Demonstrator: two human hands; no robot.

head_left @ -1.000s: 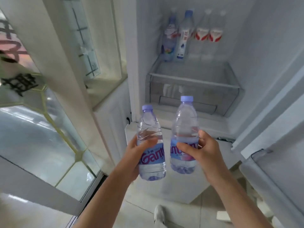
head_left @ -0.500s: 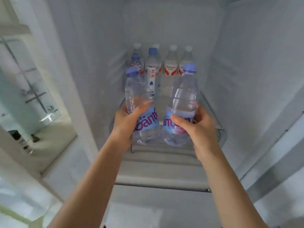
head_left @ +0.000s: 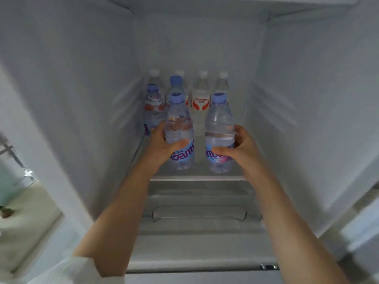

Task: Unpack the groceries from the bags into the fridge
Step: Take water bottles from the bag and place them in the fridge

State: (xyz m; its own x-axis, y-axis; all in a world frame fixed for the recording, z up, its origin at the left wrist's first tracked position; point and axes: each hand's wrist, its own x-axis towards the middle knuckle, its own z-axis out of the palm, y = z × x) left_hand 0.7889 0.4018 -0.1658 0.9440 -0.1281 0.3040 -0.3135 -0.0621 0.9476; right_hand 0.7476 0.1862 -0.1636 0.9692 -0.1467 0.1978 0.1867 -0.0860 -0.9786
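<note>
Head view: left hand and right hand each have fingers wrapped round a bottle, left bottle and right bottle, upright over the fridge shelf, near side. Other bottles already stand far back. Compared with a second ago, both bottles have moved from outside into the fridge; release remains.

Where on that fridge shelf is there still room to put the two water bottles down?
The front of the glass shelf is bare, from the left wall to the right wall, ahead of the standing bottles. The left hand and right hand each hold a bottle over it. The back is crowded: about six bottles stand there in rows.
</note>
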